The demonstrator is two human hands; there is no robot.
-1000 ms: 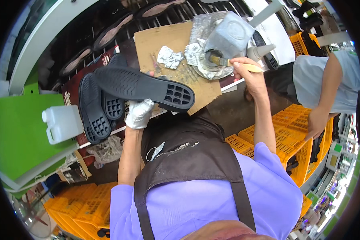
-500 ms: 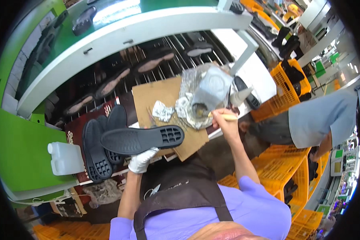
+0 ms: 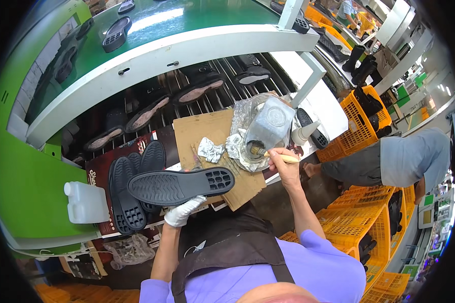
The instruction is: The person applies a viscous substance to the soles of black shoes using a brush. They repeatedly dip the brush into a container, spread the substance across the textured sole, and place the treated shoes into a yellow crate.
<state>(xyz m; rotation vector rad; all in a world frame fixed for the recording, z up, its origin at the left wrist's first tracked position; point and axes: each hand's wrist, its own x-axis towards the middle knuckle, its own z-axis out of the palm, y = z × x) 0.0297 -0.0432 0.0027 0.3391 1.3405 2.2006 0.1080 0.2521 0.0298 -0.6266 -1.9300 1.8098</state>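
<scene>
In my gloved left hand (image 3: 184,212) I hold a black shoe sole (image 3: 181,186) by its near edge, its grid-hollowed heel toward the right. My bare right hand (image 3: 286,165) grips a brush (image 3: 287,158) by its pale handle. The bristles reach into the round mouth of a translucent plastic container (image 3: 269,121) lying on its side, wrapped about with clear film. Crumpled white paper (image 3: 210,150) lies beside it on a stained cardboard sheet (image 3: 189,132). Several more black soles (image 3: 125,194) lean together left of the held one.
A white jug (image 3: 86,203) stands at the left. Behind, shoe uppers (image 3: 201,93) lie on a roller rack below a pale frame bar (image 3: 177,48). A white nozzle bottle (image 3: 305,132) stands right of the container. Orange crates (image 3: 359,212) and a co-worker in grey (image 3: 409,157) are at the right.
The view has shifted slightly, showing more of the green belt above. My right hand keeps the brush at the container's mouth, and my left hand still holds the sole.
</scene>
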